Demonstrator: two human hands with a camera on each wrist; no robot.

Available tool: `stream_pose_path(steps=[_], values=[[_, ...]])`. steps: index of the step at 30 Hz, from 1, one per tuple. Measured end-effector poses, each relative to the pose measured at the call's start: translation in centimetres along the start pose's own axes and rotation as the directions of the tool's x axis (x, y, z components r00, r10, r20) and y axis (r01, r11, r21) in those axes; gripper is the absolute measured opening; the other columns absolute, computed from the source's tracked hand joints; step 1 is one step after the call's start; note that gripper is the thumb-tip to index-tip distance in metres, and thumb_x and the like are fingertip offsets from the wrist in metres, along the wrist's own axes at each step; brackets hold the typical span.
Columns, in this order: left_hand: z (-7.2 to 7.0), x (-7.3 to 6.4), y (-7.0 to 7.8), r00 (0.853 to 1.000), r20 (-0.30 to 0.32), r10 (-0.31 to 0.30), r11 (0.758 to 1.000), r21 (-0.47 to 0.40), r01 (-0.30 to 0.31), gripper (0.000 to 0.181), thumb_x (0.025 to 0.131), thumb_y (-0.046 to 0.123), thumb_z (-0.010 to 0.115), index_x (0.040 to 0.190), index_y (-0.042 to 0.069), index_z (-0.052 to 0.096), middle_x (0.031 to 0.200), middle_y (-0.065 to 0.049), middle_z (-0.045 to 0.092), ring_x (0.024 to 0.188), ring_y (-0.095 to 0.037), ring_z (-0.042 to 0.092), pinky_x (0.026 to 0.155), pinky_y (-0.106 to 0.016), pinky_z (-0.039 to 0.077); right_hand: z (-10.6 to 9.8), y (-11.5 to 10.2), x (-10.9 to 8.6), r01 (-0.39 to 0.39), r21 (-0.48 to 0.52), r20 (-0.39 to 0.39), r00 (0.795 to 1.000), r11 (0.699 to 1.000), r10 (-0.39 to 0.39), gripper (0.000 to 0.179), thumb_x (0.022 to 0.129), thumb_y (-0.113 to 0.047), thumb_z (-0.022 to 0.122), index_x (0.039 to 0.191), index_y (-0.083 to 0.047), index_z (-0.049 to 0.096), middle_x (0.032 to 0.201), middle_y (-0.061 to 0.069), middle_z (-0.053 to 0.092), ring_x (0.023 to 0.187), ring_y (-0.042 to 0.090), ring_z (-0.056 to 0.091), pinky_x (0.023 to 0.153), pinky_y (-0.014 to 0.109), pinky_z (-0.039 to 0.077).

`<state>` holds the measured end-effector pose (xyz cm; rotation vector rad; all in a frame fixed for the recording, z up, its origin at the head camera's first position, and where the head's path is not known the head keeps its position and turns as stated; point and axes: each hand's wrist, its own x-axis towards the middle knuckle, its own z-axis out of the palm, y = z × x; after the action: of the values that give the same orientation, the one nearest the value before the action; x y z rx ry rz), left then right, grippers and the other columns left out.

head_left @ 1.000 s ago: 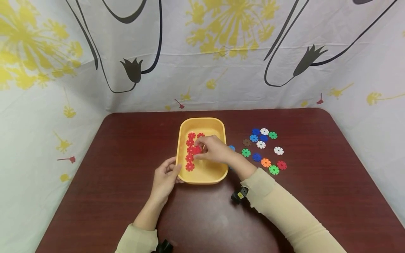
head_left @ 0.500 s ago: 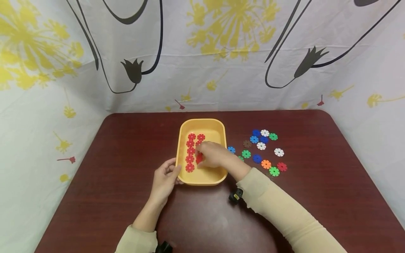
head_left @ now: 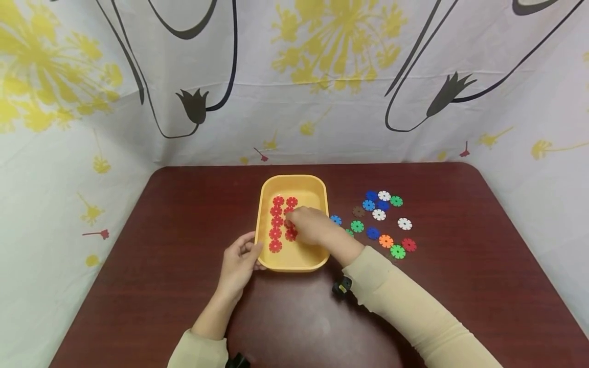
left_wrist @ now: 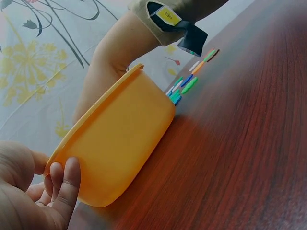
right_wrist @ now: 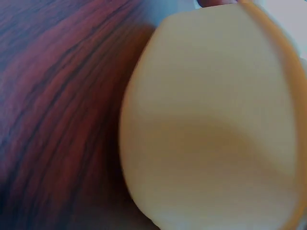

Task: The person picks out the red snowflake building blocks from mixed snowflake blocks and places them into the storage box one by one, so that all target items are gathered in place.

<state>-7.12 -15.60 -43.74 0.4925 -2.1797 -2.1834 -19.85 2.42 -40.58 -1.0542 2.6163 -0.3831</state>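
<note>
A yellow plastic tray (head_left: 294,263) stands on the table, its near left corner held by my left hand (head_left: 239,260). In the left wrist view my left hand (left_wrist: 45,184) has its fingers against the outer wall, with the rim gripped near the thumb. Inside the tray, notched red discs (head_left: 275,233) lie in two columns. My right hand (head_left: 310,225) reaches over the right rim, fingertips down at the right column, right by a red disc (head_left: 291,235). It covers part of that column; whether it pinches a disc I cannot tell. The right wrist view shows the tray's outer wall (right_wrist: 206,96).
Right of the tray, loose notched discs lie scattered on the dark red table (head_left: 193,214): white (head_left: 405,224), blue (head_left: 372,233), green (head_left: 398,251), orange (head_left: 386,241), brown (head_left: 358,211) and red (head_left: 408,245). A patterned cloth (head_left: 294,138) hangs behind.
My right hand has moved a little toward the near side of the tray, and the red piece it held has gone down into the right column, which now shows more discs. My left hand stays put.
</note>
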Motion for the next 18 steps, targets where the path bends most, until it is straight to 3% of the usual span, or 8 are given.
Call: stream_pose_path(steps=[4,9,13,18], values=[[0.0,0.1,-0.1,1.000,0.010,0.007,1.000,-0.001,-0.007,0.039,0.099,0.007,0.064,0.137,-0.003,0.056,0.092,-0.021,0.060,0.062,-0.014,0.065,0.057,-0.026,0.060,0.1,0.1,0.0,0.005,0.003,-0.028,1.000,1.000,-0.005,0.019,0.082,-0.004,0.081,0.094,-0.011,0.068,0.081,-0.001,0.059,0.077,0.017,0.054,0.068,0.029,0.049],[0.0,0.1,0.0,1.000,0.009,0.016,1.000,-0.003,-0.016,0.040,0.099,0.006,0.064,0.137,-0.004,0.056,0.092,-0.021,0.060,0.062,-0.014,0.065,0.057,-0.026,0.061,-0.1,0.7,-0.5,0.118,0.168,-0.119,0.988,0.979,-0.099,0.022,0.084,-0.015,0.084,0.097,-0.007,0.069,0.080,0.003,0.061,0.072,0.015,0.054,0.065,0.028,0.048],[-0.1,0.0,0.0,1.000,0.007,0.021,1.000,-0.002,-0.021,0.039,0.099,0.006,0.064,0.137,-0.004,0.056,0.092,-0.022,0.060,0.062,-0.015,0.065,0.057,-0.026,0.061,-0.4,1.5,-1.2,0.238,0.296,-0.237,0.956,0.925,-0.171,0.022,0.087,-0.014,0.082,0.102,-0.004,0.069,0.084,0.005,0.065,0.073,0.013,0.058,0.065,0.028,0.052],[-0.2,0.0,-0.1,1.000,0.010,0.026,1.000,-0.001,-0.026,0.040,0.100,0.006,0.063,0.137,-0.004,0.056,0.093,-0.024,0.060,0.062,-0.015,0.066,0.057,-0.027,0.061,-0.7,2.5,-2.4,0.308,0.367,-0.396,0.905,0.878,-0.152,0.021,0.088,-0.011,0.080,0.105,-0.006,0.068,0.088,0.006,0.065,0.079,0.013,0.058,0.068,0.033,0.055]])
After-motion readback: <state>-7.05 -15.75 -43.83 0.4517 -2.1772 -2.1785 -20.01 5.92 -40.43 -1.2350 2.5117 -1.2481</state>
